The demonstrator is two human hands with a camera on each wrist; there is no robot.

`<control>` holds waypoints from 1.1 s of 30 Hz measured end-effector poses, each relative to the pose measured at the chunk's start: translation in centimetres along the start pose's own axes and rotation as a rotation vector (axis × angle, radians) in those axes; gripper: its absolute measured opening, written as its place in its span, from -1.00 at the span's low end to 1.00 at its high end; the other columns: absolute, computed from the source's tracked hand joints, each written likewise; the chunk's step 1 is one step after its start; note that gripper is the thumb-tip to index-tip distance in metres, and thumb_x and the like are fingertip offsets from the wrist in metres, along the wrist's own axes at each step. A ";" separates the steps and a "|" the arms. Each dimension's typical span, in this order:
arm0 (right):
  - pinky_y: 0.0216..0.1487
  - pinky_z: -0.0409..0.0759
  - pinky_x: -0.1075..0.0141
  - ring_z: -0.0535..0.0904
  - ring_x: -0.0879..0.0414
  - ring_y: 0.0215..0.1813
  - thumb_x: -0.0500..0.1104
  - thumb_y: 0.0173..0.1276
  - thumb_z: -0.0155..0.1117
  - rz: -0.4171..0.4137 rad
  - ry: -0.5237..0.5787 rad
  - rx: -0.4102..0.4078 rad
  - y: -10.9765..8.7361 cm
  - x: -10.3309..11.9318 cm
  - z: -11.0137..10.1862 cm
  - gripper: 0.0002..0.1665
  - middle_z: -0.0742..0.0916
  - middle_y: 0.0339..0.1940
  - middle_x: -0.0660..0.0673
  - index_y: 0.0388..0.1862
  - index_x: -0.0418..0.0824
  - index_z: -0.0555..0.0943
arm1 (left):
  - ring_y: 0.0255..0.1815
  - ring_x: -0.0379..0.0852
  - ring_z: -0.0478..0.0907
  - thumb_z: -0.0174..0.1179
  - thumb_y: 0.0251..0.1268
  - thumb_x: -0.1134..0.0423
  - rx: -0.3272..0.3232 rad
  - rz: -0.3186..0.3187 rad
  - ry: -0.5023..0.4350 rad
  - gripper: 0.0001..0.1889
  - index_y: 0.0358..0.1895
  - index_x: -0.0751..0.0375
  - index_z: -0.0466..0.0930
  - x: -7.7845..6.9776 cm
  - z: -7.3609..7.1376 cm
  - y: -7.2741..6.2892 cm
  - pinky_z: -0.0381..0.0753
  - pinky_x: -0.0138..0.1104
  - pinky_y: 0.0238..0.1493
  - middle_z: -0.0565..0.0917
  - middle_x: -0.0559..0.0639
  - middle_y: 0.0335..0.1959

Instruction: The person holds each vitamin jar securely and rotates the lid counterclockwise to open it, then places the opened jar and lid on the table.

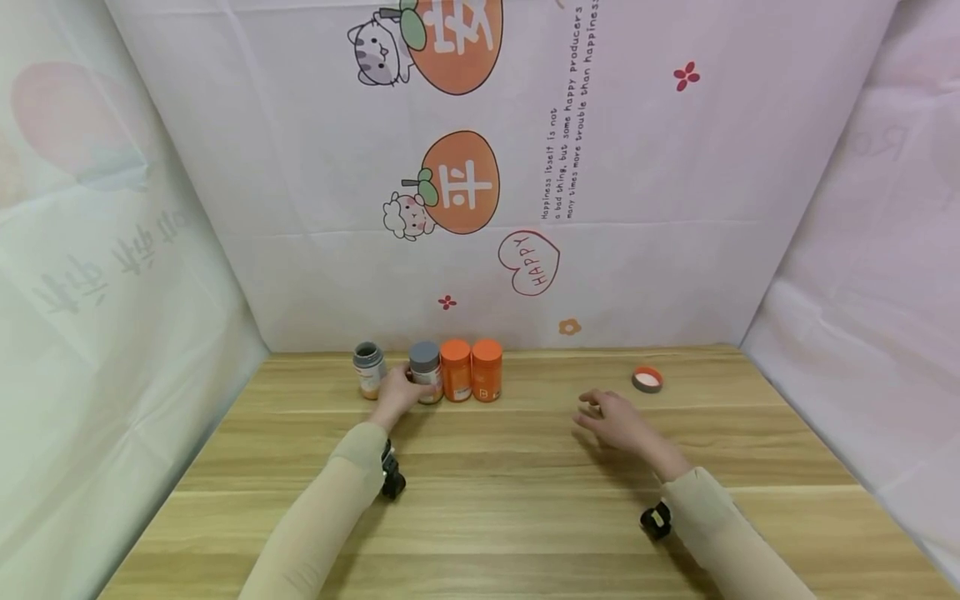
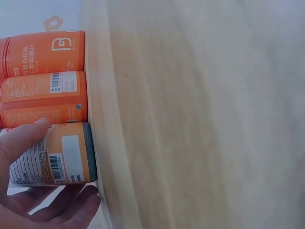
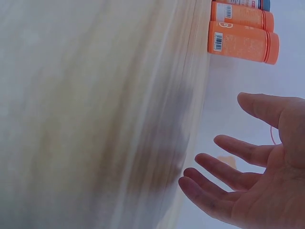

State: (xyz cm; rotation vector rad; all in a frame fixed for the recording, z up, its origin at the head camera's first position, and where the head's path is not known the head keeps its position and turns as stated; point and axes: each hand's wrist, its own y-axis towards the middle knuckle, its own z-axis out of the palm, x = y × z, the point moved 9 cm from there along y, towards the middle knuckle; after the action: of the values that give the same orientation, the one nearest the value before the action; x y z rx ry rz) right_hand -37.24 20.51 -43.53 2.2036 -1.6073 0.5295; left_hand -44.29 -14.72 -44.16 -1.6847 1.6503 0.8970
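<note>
My left hand (image 1: 397,392) holds a grey-capped bottle (image 1: 425,360), with the thumb (image 2: 26,138) across its label and the fingers around its other side. The bottle stands upright, beside two orange bottles (image 1: 456,371) (image 1: 487,371) in a row. On the hand's other side is an uncapped bottle (image 1: 368,358) with a grey neck. My right hand (image 1: 618,421) hovers over the table with its fingers spread and loosely bent, holding nothing. Nearest to it lies a round cap (image 1: 647,380), grey and orange-rimmed with a white inside.
The bottles stand along the back of a wood-grain table (image 1: 495,500). Behind them rises a white printed cloth (image 1: 637,275), and more cloth hangs at the left and right sides. Black cameras sit at both wrists.
</note>
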 end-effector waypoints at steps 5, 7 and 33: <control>0.11 0.47 -0.11 0.49 -0.28 0.13 -0.02 0.40 0.13 -0.002 0.023 0.011 -0.1 0.3 0.2 -0.40 0.56 0.11 -0.45 0.23 -0.43 0.41 | -0.02 0.11 0.59 0.46 -0.08 0.19 -0.039 0.004 -0.003 -0.41 0.08 0.34 0.54 0.1 -0.2 -0.1 0.54 -0.08 0.04 0.65 0.25 -0.01; 0.10 0.47 -0.10 0.49 -0.28 0.13 -0.03 0.41 0.12 -0.002 0.028 0.013 -0.1 0.4 0.2 -0.41 0.56 0.11 -0.45 0.23 -0.44 0.40 | -0.06 0.09 0.60 0.46 -0.10 0.17 -0.047 -0.001 0.004 -0.43 0.05 0.33 0.55 0.0 -0.3 -0.2 0.55 -0.09 0.01 0.66 0.23 -0.04; 0.14 0.45 -0.11 0.48 -0.30 0.17 0.05 0.40 0.11 0.003 0.066 0.025 -0.5 1.1 0.7 -0.36 0.55 0.16 -0.43 0.25 -0.39 0.41 | -0.30 -0.02 0.53 0.47 -0.22 0.18 -0.127 0.086 0.037 -0.56 -0.30 0.22 0.42 -2.1 -1.0 -3.4 0.49 -0.19 -0.23 0.61 0.10 -0.34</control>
State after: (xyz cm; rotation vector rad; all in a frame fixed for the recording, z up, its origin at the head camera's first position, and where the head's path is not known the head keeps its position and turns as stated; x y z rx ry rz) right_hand -36.39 19.46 -43.64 2.1785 -1.5793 0.6201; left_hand -40.82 -14.18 -42.00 -1.7350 1.7341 1.0368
